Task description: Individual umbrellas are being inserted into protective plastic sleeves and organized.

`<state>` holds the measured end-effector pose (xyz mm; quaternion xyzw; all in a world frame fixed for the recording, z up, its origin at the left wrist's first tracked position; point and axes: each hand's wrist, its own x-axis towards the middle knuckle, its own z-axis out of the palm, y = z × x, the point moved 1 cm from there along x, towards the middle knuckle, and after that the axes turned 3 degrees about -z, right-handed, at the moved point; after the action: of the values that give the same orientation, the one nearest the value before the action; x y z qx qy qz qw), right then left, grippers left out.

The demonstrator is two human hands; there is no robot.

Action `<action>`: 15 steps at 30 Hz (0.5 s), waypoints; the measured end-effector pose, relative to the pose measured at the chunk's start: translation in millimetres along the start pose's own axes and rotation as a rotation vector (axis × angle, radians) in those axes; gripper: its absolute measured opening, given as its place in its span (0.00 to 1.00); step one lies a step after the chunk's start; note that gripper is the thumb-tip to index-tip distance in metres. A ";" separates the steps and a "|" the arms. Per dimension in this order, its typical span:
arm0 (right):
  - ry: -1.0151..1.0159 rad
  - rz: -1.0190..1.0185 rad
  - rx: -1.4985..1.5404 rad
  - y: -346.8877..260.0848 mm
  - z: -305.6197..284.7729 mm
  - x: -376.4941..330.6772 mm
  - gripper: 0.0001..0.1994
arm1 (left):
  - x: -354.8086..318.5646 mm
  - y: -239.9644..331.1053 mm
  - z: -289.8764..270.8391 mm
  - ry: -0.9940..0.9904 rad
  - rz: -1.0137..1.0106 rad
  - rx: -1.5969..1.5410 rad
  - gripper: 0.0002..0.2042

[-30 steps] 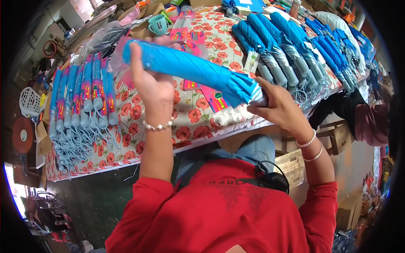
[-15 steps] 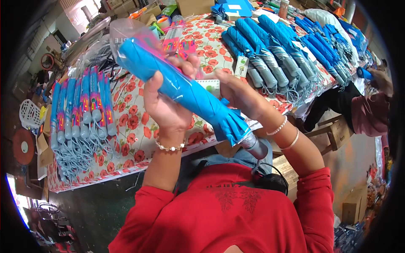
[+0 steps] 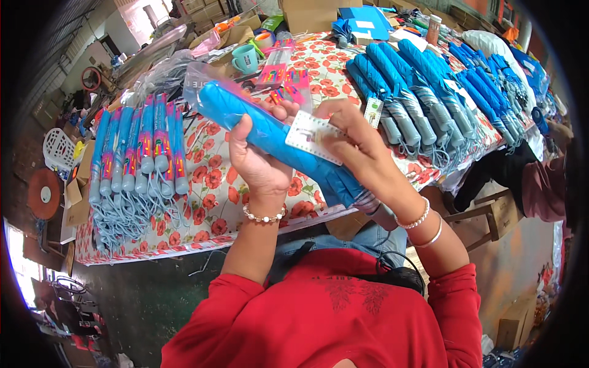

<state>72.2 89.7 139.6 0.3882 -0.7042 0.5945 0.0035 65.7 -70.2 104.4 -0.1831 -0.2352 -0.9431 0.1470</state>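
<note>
Pinching, with the bent fingers of the right hand (image 3: 362,144), one end of a small white rectangular card tag with a dotted border (image 3: 310,136); thumb grip partly hidden. Holding the card over a folded bright-blue fabric umbrella with a smooth grey handle (image 3: 267,136), perhaps against the fabric, though contact is hard to tell. Cradling the umbrella from the other side with the left hand (image 3: 264,165), thumb on the near side and fingers curled round beyond it, slanting it above the tabletop edge (image 3: 211,178), handle down beside the right wrist.

Covering the umbrella's far end, a loose clear plastic sleeve with pink print (image 3: 197,73). Probably midway through sleeving, at the step of settling the tag. Calling next, by the look of it, for laying the card flat along the fabric, then drawing the plastic toward the handle without snagging a corner.

Farther out, on the left, a row of blue umbrellas in pink-printed sleeves (image 3: 130,147), with pale cords trailing; beyond the hands, flat pink-printed packets (image 3: 294,89); on the right, a pile of unsleeved blue umbrellas with grey handles (image 3: 396,73)
</note>
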 end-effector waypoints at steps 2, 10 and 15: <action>0.061 -0.170 -0.268 12.7 6.1 -0.7 0.20 | -0.7 -5.5 1.8 0.015 -0.003 -0.002 0.17; -0.023 -0.259 -0.878 2.6 11.6 -0.7 0.23 | -3.1 -7.1 -4.5 0.157 0.007 0.020 0.17; -0.068 -0.134 -0.300 31.3 16.8 -2.1 0.26 | 0.1 -8.1 -10.9 0.233 0.001 0.010 0.16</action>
<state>64.1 76.4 107.6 0.4493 -0.7573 0.4677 0.0775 59.6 -68.8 92.3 -0.0718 -0.2211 -0.9568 0.1747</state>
